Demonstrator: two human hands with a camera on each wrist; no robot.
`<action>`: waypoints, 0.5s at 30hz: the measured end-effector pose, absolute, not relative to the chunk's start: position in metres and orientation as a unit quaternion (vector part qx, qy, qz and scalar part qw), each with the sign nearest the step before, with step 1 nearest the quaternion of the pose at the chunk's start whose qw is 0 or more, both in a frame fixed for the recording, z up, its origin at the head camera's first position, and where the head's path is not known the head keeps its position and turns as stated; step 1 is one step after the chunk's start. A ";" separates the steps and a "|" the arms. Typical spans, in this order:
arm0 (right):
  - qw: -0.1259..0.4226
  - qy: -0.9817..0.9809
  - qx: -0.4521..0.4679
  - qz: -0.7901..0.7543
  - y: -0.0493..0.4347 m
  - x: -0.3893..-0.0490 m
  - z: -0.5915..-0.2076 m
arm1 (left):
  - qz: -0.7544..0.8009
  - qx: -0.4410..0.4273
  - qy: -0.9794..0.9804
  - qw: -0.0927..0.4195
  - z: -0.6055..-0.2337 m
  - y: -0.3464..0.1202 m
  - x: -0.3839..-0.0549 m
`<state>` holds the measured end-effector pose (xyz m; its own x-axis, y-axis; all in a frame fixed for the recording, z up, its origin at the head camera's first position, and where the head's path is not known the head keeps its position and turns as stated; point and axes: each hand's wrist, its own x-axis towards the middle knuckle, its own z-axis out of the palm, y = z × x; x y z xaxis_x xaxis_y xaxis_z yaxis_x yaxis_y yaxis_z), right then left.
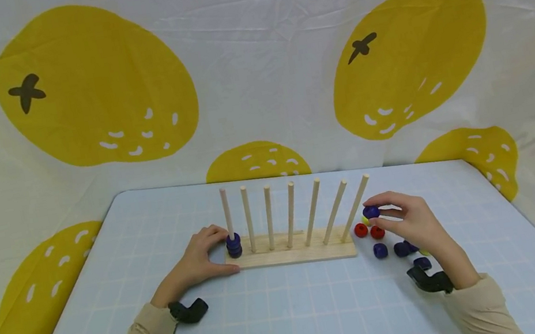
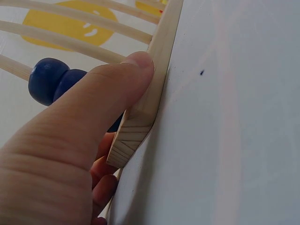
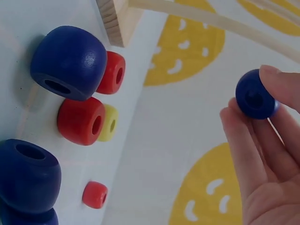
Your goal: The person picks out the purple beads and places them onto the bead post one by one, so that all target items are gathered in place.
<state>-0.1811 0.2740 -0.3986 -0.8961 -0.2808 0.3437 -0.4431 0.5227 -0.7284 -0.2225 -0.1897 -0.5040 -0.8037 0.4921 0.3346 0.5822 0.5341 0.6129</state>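
A wooden peg stand (image 1: pixel 287 255) with several upright pegs lies across the middle of the table. Blue beads (image 1: pixel 234 246) are stacked on its leftmost peg. My left hand (image 1: pixel 201 258) grips the left end of the base, with the thumb (image 2: pixel 126 75) along the front edge and the fingers behind, partly hidden. At the stand's right end, my right hand (image 1: pixel 413 224) pinches a blue bead (image 3: pixel 255 94) between thumb and fingertips, above the table. The bead's hole shows in the right wrist view.
Loose beads lie right of the stand, under and beside my right hand: red beads (image 1: pixel 361 230), blue beads (image 1: pixel 380 250) and yellow ones (image 3: pixel 109 123). A light blue checked cloth (image 1: pixel 282 328) covers the table. Behind it hangs a white sheet (image 1: pixel 258 75) with yellow fruit prints.
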 end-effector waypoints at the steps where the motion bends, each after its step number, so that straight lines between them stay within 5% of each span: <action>1: 0.102 -0.867 0.214 0.439 0.274 -0.182 -0.399 | -0.373 -0.306 -0.874 0.060 -0.504 -0.190 -0.223; 15: 0.149 -0.827 0.220 0.495 0.272 -0.177 -0.387 | -0.372 -0.310 -0.872 0.066 -0.504 -0.190 -0.222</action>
